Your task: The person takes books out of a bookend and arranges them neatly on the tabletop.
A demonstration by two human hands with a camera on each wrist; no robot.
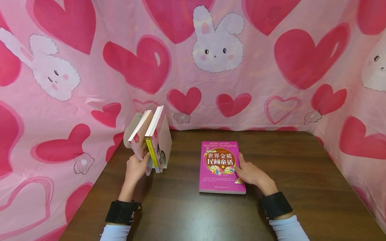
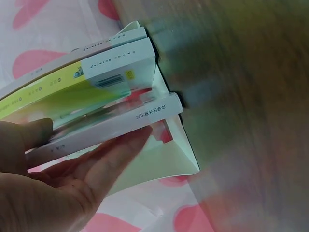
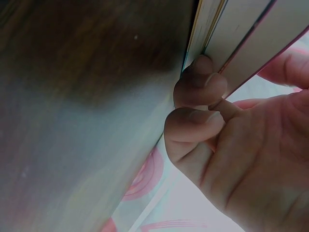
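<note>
My left hand (image 1: 137, 169) grips the leftmost book (image 1: 140, 137), which stands upright in a white book holder (image 1: 166, 140). In the left wrist view, the thumb lies in the gap beside that book's white spine (image 2: 152, 110), and the fingers (image 2: 118, 159) are on its other side. A thicker book with a yellow and white spine (image 2: 104, 67) stands across the gap. My right hand (image 1: 253, 172) holds the right edge of a purple book (image 1: 218, 184) lying face up, thumb on the cover. The right wrist view shows curled fingers (image 3: 200, 92) against layered page edges (image 3: 246, 34).
The brown wooden table (image 1: 193, 217) extends around both hands. A pink cloth (image 1: 256, 77) with hearts and rabbits hangs behind and along the sides of the table. Black bands (image 1: 275, 204) are strapped round both wrists.
</note>
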